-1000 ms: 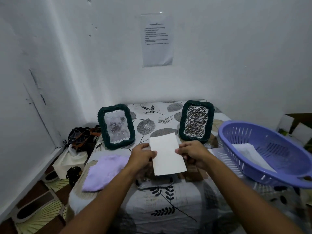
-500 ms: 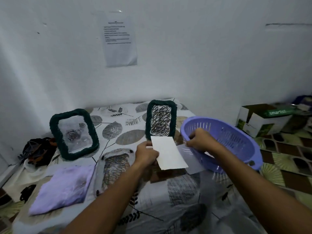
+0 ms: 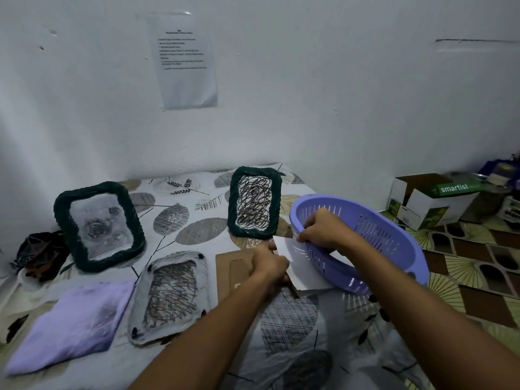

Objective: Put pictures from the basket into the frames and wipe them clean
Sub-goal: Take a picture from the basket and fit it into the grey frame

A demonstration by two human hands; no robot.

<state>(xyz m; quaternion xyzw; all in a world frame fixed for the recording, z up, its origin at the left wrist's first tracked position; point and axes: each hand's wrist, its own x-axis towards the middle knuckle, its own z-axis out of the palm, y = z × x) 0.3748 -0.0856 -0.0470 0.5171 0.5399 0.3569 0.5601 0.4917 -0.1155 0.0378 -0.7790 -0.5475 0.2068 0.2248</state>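
My left hand [image 3: 270,267] pinches the left edge of a white picture sheet [image 3: 305,270], low over the table, above a brown cardboard backing [image 3: 232,270]. The sheet's right side lies against the purple slotted basket [image 3: 374,237], which is tilted. My right hand [image 3: 320,228] grips the basket's near left rim with curled fingers. Another white sheet [image 3: 339,256] shows inside the basket. Two dark green frames stand upright at the back: the left frame [image 3: 98,223] holds a rose picture, the right frame [image 3: 254,202] a scribble picture. A scribble picture under a clear cover [image 3: 171,294] lies flat.
A lilac cloth [image 3: 70,325] lies at the table's front left. The leaf-print tablecloth [image 3: 197,229] covers the table, which stands against the white wall. On the floor to the right stands an open white carton [image 3: 427,201]. Dark clutter [image 3: 39,251] sits off the table's left edge.
My right hand let go of the white sheet and took the basket's rim, and the basket now tilts. My left hand lowered the sheet toward the table. The view swung right.
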